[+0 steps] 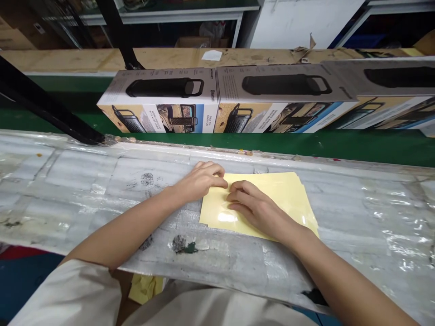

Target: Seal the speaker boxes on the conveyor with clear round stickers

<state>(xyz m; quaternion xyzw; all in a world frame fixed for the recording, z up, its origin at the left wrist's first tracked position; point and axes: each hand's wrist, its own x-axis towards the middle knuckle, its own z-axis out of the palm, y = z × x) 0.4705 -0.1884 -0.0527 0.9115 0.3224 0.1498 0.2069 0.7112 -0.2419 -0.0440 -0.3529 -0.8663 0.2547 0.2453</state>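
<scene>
Head view looks down across a long worktop (81, 185) wrapped in creased, shiny plastic, which fills the lower half of the frame and carries dark smudges (180, 244) near its front edge. Past its far edge runs a green band (374, 147), and above that, from upper middle to right, stands a row of boxes (217, 99) printed with black portable speakers. A wooden ledge (102, 59) crosses behind them, and black bars (44, 99) slant in at upper left.

At centre right of the worktop lies a pale yellow sheet (285, 194), glossy and flat, set slightly askew, with stepped edges at upper right that suggest layers. The left grip (200, 182) has its fingers pressed together, curled over the sheet's upper left edge. The right grip (254, 206) lies across the sheet's middle, fingers also together, just beside the left. Whether either pinches cannot be told. Beige sleeves (68, 294) show at the bottom, with a yellow paper scrap (144, 289) between them.
</scene>
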